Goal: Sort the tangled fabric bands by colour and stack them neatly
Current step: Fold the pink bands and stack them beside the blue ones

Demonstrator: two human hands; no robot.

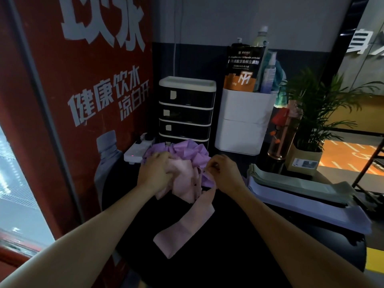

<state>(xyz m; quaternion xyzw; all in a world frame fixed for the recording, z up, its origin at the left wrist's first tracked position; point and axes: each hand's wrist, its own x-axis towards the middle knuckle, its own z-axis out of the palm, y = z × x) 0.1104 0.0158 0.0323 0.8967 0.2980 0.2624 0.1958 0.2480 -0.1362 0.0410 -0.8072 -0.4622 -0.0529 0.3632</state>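
Nearest, a pink band (pixel 185 223) trails toward the table's (pixel 239 246) front edge. Her right hand (pixel 223 173) pinches it; her left hand (pixel 155 173) grips the tangled heap (pixel 182 161). A hard tug could drag purple bands onto the sorted stack (pixel 301 192) at the right edge.

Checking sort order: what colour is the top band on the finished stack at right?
Pale sage green top band, over a lavender layer; head view.

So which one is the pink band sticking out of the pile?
Start at the black table, then find the purple and pink pile under both hands. One long pink band trails from it toward the person. It alone lies flat and stretched out; the rest are crumpled.
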